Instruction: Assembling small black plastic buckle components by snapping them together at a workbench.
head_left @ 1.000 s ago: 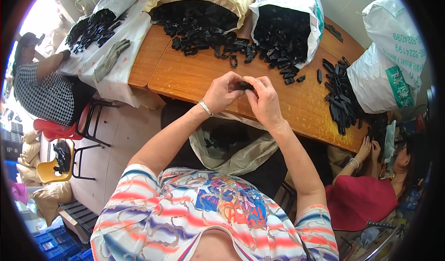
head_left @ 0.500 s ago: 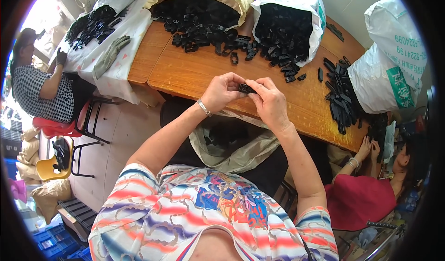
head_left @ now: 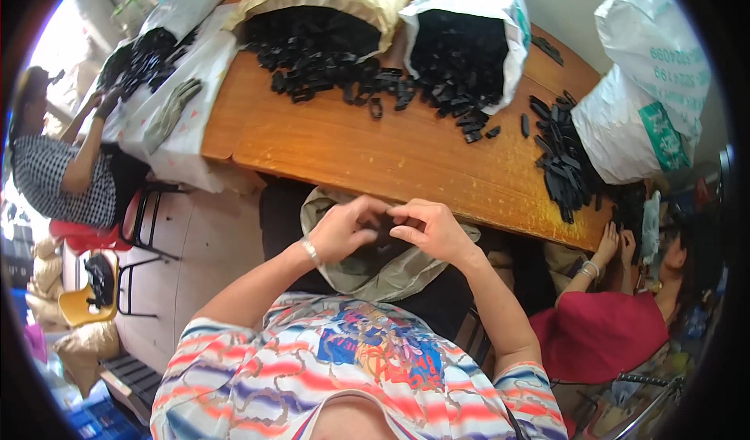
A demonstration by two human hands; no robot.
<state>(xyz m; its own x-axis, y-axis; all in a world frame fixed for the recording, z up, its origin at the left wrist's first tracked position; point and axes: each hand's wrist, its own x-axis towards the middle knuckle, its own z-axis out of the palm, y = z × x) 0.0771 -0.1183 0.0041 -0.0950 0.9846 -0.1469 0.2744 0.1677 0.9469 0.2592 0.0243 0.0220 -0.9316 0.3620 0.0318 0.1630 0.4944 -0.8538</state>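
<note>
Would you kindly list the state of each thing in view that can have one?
left hand: closed on a small black part, above the lap bag
right hand: fingers pinching the same small black part
lap bag: open, under the hands
tan sack: on its side, mouth open, black parts spilling onto the wooden table
white sack: on its side, open, parts spilling
right-hand white sack: mouth not visible

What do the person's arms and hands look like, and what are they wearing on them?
Both forearms are bare. The left hand has a thin silver-coloured bracelet around its wrist. The right hand wears nothing that shows. Higher up, both arms end in the short sleeves of a stripy shirt in red, white and blue, with a colourful picture on the front.
</note>
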